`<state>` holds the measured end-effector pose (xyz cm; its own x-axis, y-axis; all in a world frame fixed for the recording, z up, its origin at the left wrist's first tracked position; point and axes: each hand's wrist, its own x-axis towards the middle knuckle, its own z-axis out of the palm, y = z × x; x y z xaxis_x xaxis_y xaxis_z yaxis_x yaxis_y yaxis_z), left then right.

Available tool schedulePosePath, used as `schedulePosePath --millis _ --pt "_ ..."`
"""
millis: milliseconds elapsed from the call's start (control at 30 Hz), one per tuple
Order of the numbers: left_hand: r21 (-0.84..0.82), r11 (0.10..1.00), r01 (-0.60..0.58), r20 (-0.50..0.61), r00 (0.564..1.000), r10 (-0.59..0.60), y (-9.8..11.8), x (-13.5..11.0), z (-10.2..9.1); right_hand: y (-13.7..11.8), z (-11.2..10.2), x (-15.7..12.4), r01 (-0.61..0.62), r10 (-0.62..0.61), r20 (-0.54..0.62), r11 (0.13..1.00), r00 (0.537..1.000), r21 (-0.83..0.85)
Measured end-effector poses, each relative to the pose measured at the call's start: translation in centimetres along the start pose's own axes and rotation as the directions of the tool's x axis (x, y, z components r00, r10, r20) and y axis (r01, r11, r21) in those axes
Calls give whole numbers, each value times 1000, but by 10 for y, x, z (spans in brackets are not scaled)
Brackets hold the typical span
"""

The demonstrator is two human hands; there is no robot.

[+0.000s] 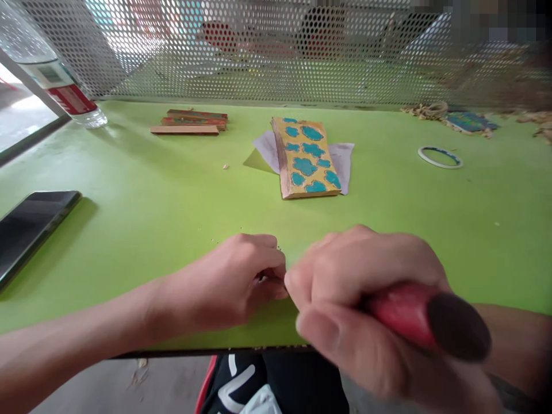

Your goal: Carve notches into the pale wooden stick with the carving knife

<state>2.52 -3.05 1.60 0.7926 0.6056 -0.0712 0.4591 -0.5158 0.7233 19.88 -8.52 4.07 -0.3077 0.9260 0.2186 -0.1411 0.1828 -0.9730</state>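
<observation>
My right hand (366,287) is wrapped round a tool with a red handle (401,313) and a dark, rounded butt end that points towards me. Its working end is hidden behind my fingers, so its kind does not show. Close beside it, near the front edge of the table, my left hand (237,276) is closed with curled fingers. What those fingers hold, if anything, cannot be made out. Beyond both hands lies a yellow block (304,155) painted with blue-green flower and blob shapes, resting on pale paper (344,164).
The green table (164,213) ends at a perforated metal screen (259,57). A phone (34,224) and a water bottle (71,86) are on the left. Thin wooden strips (190,122) lie at the back. A tape ring (440,157) and a blue-painted piece (470,122) are on the right.
</observation>
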Motion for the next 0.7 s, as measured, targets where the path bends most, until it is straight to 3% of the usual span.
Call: schedulePosePath --millis 67,167,233,267,333,433,500,600,700 --pt "-5 999 36 10 999 -36 -1 -1 2 1 -5 10 -29 29 8 1000 1000 3" --pt "-13 996 89 31 996 -88 -2 -1 4 8 -8 20 17 2 -163 993 987 117" --pt "-18 996 88 45 995 -87 -3 0 4 11 -11 24 23 14 -207 984 978 176" --pt "-25 996 82 46 996 -81 -3 0 4 11 -13 25 -2 33 -168 983 985 184" --pt "-42 997 72 40 997 -70 -1 0 3 8 -20 28 -87 83 32 981 996 174" --pt "-34 996 84 29 996 -83 2 -1 2 3 -33 34 -209 129 344 956 930 208" --pt "-17 995 94 36 995 -94 3 -1 1 4 -38 38 -245 109 409 924 906 294" --pt "-20 996 91 39 995 -90 2 -1 2 9 -35 35 -213 100 342 926 934 311" --pt "-45 996 79 24 997 -78 -1 -1 4 13 -26 25 -55 41 62 968 997 245"
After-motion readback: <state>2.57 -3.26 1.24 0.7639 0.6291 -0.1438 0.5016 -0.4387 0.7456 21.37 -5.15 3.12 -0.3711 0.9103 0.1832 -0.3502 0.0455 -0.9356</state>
